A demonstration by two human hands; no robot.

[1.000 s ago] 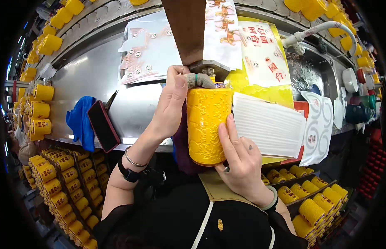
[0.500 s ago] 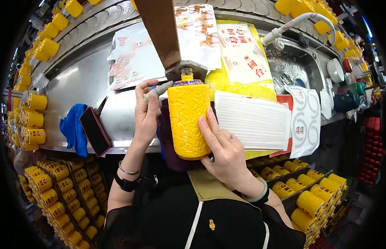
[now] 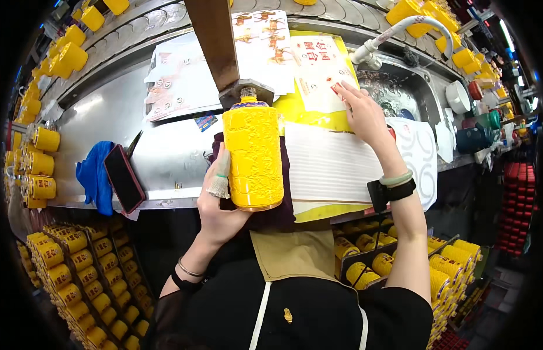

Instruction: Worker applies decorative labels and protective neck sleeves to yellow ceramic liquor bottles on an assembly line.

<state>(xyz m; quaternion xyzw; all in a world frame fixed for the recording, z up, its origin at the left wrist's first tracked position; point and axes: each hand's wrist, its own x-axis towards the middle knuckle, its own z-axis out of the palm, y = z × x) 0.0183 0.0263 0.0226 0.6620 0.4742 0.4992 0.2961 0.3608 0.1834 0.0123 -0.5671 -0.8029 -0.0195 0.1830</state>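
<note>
As the left hand (image 3: pixel 218 209) clasps a yellow cylindrical bottle (image 3: pixel 254 157), the right hand (image 3: pixel 365 115), grip unclear, has moved to a red-printed white sheet (image 3: pixel 316 80).

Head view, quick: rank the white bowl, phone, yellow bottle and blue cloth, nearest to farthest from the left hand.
1. Yellow bottle: against the left hand, just to its right.
2. Phone: off to the hand's left.
3. Blue cloth: just past the phone, farther left.
4. White bowl: far over on the right.
</note>
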